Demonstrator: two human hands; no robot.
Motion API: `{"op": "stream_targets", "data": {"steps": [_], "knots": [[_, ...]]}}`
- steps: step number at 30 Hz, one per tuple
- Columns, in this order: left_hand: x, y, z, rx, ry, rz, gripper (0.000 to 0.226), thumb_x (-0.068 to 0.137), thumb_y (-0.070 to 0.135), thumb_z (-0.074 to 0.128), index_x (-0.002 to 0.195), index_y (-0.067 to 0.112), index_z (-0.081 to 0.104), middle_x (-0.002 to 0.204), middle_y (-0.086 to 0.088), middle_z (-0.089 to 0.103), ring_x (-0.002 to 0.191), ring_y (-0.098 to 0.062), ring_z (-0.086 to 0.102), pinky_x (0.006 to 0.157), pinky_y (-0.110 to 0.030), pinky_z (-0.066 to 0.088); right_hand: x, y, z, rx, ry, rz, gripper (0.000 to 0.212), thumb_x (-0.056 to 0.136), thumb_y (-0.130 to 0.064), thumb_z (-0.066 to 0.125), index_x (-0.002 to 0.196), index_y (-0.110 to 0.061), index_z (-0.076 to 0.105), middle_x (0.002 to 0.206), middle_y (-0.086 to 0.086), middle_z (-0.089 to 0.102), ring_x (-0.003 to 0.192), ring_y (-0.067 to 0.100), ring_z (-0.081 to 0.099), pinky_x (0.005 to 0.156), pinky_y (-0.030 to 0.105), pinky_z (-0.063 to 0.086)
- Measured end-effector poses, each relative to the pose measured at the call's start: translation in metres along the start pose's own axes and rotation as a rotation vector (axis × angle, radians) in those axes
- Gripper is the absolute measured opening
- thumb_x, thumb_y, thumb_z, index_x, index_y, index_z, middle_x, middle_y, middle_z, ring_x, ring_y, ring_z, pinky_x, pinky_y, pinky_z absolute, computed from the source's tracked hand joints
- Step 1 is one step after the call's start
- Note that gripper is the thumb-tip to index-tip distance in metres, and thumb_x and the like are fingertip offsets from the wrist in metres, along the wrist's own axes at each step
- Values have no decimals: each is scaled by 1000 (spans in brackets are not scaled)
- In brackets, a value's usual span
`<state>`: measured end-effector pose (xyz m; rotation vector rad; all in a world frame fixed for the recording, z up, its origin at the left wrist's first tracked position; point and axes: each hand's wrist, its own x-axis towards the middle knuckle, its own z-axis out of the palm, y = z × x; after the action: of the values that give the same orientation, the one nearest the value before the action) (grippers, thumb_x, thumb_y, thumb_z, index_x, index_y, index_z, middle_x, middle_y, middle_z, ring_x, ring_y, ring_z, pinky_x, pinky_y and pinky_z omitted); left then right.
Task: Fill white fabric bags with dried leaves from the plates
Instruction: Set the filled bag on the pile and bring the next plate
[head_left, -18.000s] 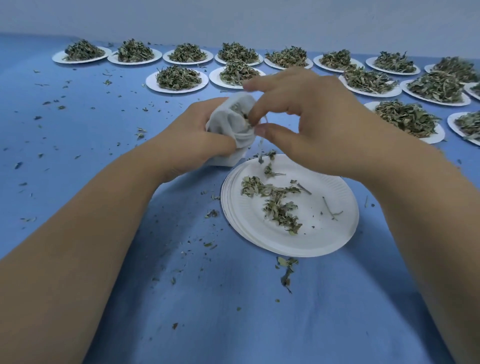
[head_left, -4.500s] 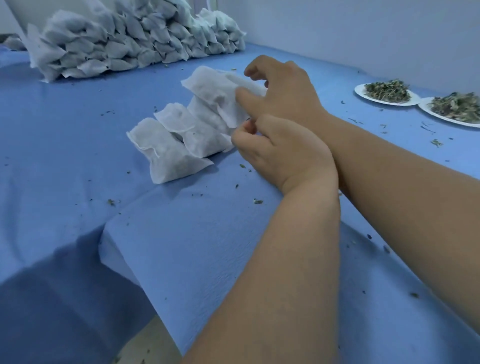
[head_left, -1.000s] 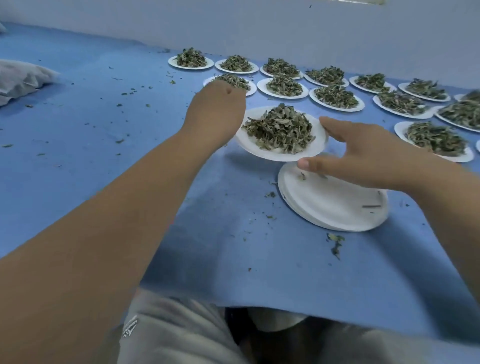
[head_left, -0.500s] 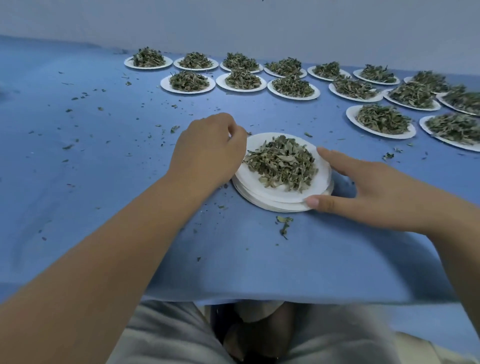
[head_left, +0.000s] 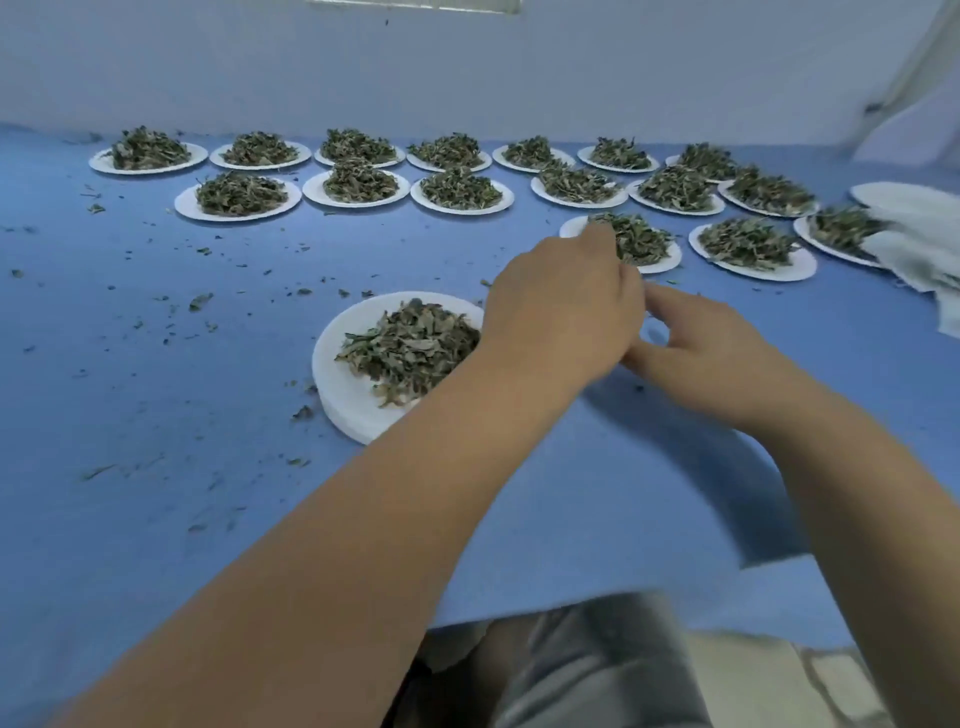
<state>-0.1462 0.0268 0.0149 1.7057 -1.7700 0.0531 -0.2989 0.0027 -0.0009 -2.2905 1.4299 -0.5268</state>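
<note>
A white paper plate (head_left: 335, 364) heaped with dried leaves (head_left: 410, 345) sits on a stack of empty plates near the table's front. My left hand (head_left: 566, 317) reaches across just right of that plate, fingers loosely bent, with nothing visible in it. My right hand (head_left: 701, 348) is beside it, low over the blue cloth, index finger and thumb spread and holding nothing. The two hands nearly touch. A pile of white fabric bags (head_left: 919, 244) lies at the far right edge, blurred.
Several more plates of dried leaves (head_left: 358, 187) stand in rows along the back by the wall. Leaf crumbs litter the blue cloth (head_left: 156, 389) on the left. The table's front edge and my lap are at the bottom.
Both hands have let go of the near plate and moved right of it. The view has swung right, bringing the fabric bags into sight.
</note>
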Motion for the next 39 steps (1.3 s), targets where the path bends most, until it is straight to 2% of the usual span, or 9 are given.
{"op": "stream_targets", "data": {"steps": [2, 4, 9, 13, 19, 25, 34, 36, 39], "knots": [[7, 29, 25, -79, -65, 27, 17, 100, 30, 42, 96, 17, 52, 82, -2, 53, 76, -26, 49, 62, -36, 32, -3, 28, -7, -49, 106, 76, 29, 75, -60, 45, 98, -45, 54, 93, -21, 57, 88, -6, 57, 64, 17, 34], [12, 53, 50, -129, -125, 65, 18, 98, 29, 44, 98, 16, 55, 86, -4, 58, 80, -27, 52, 62, -37, 35, -6, 60, -14, -129, 159, 134, 19, 87, -42, 51, 100, -33, 62, 104, -3, 62, 124, 21, 54, 76, 31, 40], [25, 78, 94, -213, -272, 105, 38, 95, 23, 45, 132, 15, 44, 109, -12, 67, 97, -36, 61, 76, -48, 52, -5, 144, -41, -357, 164, 484, 41, 100, -46, 45, 109, -10, 62, 139, 17, 45, 148, 31, 22, 104, 48, 37], [31, 73, 113, -230, -386, 78, 37, 96, 24, 43, 133, 17, 40, 122, -10, 66, 104, -33, 61, 85, -51, 53, 6, 190, -62, -414, 150, 743, 64, 101, -61, 33, 133, -11, 57, 166, 17, 14, 156, 33, -3, 119, 57, 23], [36, 61, 120, -342, -377, 18, 38, 96, 27, 43, 134, 26, 42, 141, 9, 58, 119, -21, 56, 92, -43, 52, 35, 226, -88, -428, 147, 921, 75, 100, -62, 26, 150, -10, 46, 168, 16, 8, 155, 40, -1, 121, 55, 17], [37, 60, 122, -363, -386, 7, 37, 96, 27, 43, 133, 27, 44, 141, 11, 57, 117, -19, 56, 90, -39, 51, 35, 234, -90, -408, 301, 898, 56, 101, -44, 31, 125, -1, 58, 135, 21, 57, 127, 43, 50, 107, 48, 42], [34, 61, 120, -378, -396, 11, 36, 96, 24, 44, 132, 26, 45, 140, 11, 58, 114, -19, 56, 88, -38, 51, 27, 225, -84, -369, 517, 766, 26, 91, -14, 48, 66, -8, 44, 70, 8, 48, 72, 32, 46, 52, 29, 26], [33, 61, 119, -380, -397, 9, 36, 96, 24, 44, 131, 25, 45, 139, 11, 58, 115, -20, 56, 89, -39, 51, 25, 220, -87, -397, 545, 732, 15, 83, -3, 51, 69, -5, 55, 70, 12, 54, 74, 37, 49, 54, 30, 31], [32, 60, 119, -400, -390, 4, 35, 95, 23, 45, 130, 25, 47, 137, 10, 59, 116, -19, 56, 90, -38, 50, 22, 212, -88, -552, 594, 605, 27, 84, -3, 55, 99, -11, 77, 98, 17, 73, 98, 43, 61, 83, 43, 49]]}}
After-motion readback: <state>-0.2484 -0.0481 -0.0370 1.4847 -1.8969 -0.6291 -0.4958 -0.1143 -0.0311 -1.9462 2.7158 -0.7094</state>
